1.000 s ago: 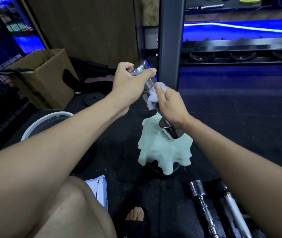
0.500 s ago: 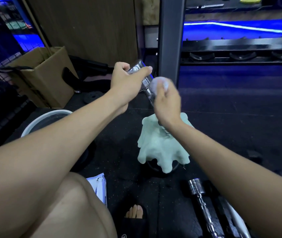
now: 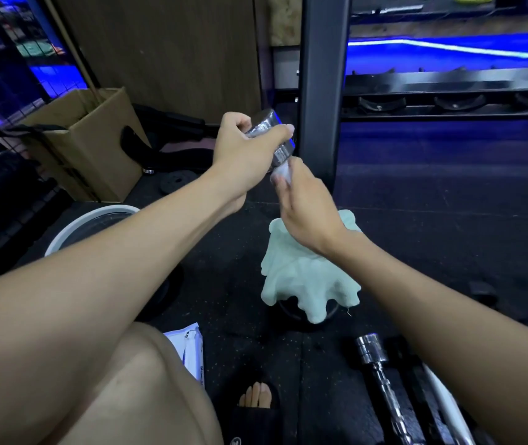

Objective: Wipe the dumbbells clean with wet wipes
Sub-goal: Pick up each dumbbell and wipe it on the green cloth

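Head view: the left hand (image 3: 243, 152) grips the upper head of a tilted chrome steel dumbbell (image 3: 272, 139), steadying it in mid-air above the floor, so the right hand (image 3: 307, 203) can pinch a white wet wipe (image 3: 283, 171) around its handle.

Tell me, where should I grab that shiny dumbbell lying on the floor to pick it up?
Grab the chrome dumbbell by its thin bar, just behind the fat round end. It lies flat on the dark mat, running away toward the picture's bottom edge, so come straight down from above and curl your fingers around the bar. The fat end should stop your hand from sliding off.
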